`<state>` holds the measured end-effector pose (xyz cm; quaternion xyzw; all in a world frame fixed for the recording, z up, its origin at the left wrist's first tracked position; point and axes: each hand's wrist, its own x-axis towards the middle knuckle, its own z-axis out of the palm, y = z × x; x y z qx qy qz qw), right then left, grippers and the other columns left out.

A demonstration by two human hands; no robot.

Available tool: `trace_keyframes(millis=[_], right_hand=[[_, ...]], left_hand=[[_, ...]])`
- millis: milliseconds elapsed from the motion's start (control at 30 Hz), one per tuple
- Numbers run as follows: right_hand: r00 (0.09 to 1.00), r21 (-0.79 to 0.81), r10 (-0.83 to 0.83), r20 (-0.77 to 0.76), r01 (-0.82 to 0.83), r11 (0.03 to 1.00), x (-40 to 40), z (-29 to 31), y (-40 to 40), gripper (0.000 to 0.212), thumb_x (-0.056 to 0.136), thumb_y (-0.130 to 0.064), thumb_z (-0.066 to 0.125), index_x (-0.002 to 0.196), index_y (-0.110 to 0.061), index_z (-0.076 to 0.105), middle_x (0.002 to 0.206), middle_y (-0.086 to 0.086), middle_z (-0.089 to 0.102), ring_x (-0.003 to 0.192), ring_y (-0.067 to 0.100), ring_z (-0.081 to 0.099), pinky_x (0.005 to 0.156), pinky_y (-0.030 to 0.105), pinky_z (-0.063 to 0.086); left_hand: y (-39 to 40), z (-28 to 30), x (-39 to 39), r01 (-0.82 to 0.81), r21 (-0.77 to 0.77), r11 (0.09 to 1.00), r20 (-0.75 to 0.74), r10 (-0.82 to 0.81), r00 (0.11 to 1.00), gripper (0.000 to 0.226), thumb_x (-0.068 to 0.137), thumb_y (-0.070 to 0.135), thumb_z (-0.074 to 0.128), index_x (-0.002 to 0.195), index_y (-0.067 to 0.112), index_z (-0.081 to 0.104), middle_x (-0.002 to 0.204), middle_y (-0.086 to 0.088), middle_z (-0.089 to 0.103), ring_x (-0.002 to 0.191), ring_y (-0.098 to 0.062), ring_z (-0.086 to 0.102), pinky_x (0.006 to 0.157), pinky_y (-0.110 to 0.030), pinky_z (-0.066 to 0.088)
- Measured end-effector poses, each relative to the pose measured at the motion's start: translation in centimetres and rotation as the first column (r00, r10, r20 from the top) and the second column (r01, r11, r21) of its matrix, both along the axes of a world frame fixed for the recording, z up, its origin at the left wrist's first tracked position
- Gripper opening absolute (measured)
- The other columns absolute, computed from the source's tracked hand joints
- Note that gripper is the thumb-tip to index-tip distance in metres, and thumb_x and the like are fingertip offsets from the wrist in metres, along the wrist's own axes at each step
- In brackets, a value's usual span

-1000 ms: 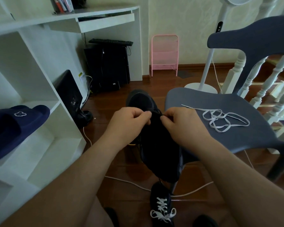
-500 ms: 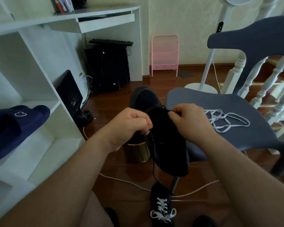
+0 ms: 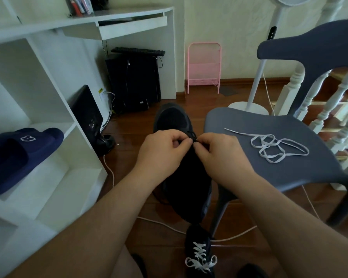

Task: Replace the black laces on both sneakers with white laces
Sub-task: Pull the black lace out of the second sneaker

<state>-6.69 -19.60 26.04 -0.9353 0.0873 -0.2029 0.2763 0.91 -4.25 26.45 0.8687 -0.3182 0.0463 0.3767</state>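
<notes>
One sneaker of two reads as finished: the relaced sneaker (image 3: 199, 255) stands on the wooden floor (image 3: 199, 97) at the bottom of the view, white laces crossed and tied in a bow. Second item, the held sneaker (image 3: 181, 157), is raised in front of the person, toe pointing away, beside the front edge of the blue-grey chair (image 3: 249, 125); its black lace (image 3: 193, 137) is in place at the eyelets, so removal is judged under way, not complete. Left hand (image 3: 163, 151): fingers curled, thumb and forefinger pinching the lace at the upper. Right hand (image 3: 219, 155): likewise curled, fingertips pinching the same spot from the other side, the two hands nearly touching. Spare white lace (image 3: 277, 146): loose tangle on the chair seat, untouched, well apart from both hands. Outstanding, by judgement: strip the black lace, thread the white, tie.
</notes>
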Motion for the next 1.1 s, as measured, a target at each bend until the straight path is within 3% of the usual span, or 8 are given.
trace_keyframes(millis=[133,333,500,667,867,933,1033,1100], right_hand=[[0.998,0.031,-0.066,0.011,0.066,0.997,0.4,0.0,-1.3,0.024,0.098,-0.032,0.061,0.083,-0.016,0.071,0.071,-0.002,0.067,0.07,0.015,0.06,0.062,0.033,0.044],[0.987,0.113,-0.156,-0.033,0.159,0.981,0.9,-0.5,-3.5,0.027,0.097,-0.033,0.063,0.079,-0.015,0.073,0.068,-0.005,0.068,0.067,0.005,0.061,0.058,0.023,0.045],[0.992,0.062,-0.127,0.02,0.126,0.99,0.7,-0.4,-2.2,0.023,0.097,-0.032,0.063,0.079,-0.02,0.072,0.07,-0.007,0.067,0.068,0.005,0.059,0.059,0.023,0.043],[0.999,0.008,-0.036,0.026,0.036,0.999,0.4,-0.4,-0.3,0.021,0.099,-0.033,0.06,0.087,-0.022,0.073,0.075,-0.005,0.069,0.074,0.015,0.063,0.065,0.034,0.051],[0.999,-0.016,-0.028,0.019,0.028,0.999,0.4,-0.5,-0.5,0.021,0.098,-0.033,0.061,0.083,-0.022,0.071,0.071,-0.007,0.066,0.071,0.011,0.06,0.06,0.027,0.044],[0.996,0.01,-0.082,0.019,0.082,0.997,0.6,-0.4,-1.5,0.023,0.098,-0.032,0.062,0.084,-0.018,0.073,0.072,-0.005,0.067,0.072,0.016,0.06,0.063,0.032,0.043],[0.989,0.056,-0.144,0.016,0.143,0.988,0.7,-0.3,-3.0,0.026,0.097,-0.032,0.063,0.079,-0.016,0.072,0.068,-0.005,0.066,0.068,0.013,0.06,0.059,0.029,0.039],[0.991,0.047,-0.131,0.017,0.13,0.99,0.6,-0.4,-3.2,0.026,0.098,-0.032,0.063,0.079,-0.017,0.072,0.067,-0.006,0.067,0.067,0.008,0.06,0.06,0.029,0.042]], left_hand=[[1.0,1.2,0.4,0.127,-0.144,0.981,-0.206,-0.155,0.966,0.017,0.087,0.03,0.065,0.075,0.028,0.078,0.069,0.005,0.071,0.068,-0.01,0.066,0.067,-0.037,0.055],[2.7,2.3,-0.1,0.514,-0.105,0.852,-0.628,-0.457,0.63,0.013,0.067,0.025,0.061,0.056,0.024,0.067,0.059,0.006,0.057,0.058,-0.006,0.048,0.059,-0.02,0.04],[1.9,0.4,1.1,0.122,0.018,0.992,-0.352,-0.108,0.93,0.021,0.097,0.054,0.065,0.09,0.041,0.08,0.086,0.017,0.076,0.082,0.003,0.07,0.081,-0.032,0.06],[0.2,0.0,0.4,-0.009,0.01,1.0,-0.161,0.01,0.987,0.022,0.096,0.059,0.061,0.086,0.045,0.076,0.063,0.019,0.068,0.06,0.0,0.065,0.054,-0.033,0.052],[0.4,0.5,0.2,0.016,-0.017,1.0,-0.118,-0.018,0.993,0.017,0.096,0.04,0.068,0.082,0.037,0.077,0.055,0.017,0.064,0.053,0.0,0.059,0.057,-0.027,0.047],[1.2,1.2,0.4,0.2,-0.091,0.976,-0.31,-0.218,0.925,0.013,0.087,0.031,0.07,0.078,0.033,0.08,0.059,0.011,0.065,0.056,-0.001,0.057,0.061,-0.026,0.047],[2.5,1.9,0.2,0.497,-0.182,0.849,-0.67,-0.477,0.569,0.005,0.071,0.028,0.074,0.071,0.028,0.078,0.067,-0.01,0.057,0.054,-0.013,0.044,0.055,-0.028,0.032],[2.9,1.6,0.3,0.585,-0.085,0.806,-0.703,-0.465,0.538,0.004,0.073,0.031,0.073,0.072,0.027,0.075,0.074,-0.013,0.053,0.056,-0.015,0.039,0.055,-0.028,0.029]])
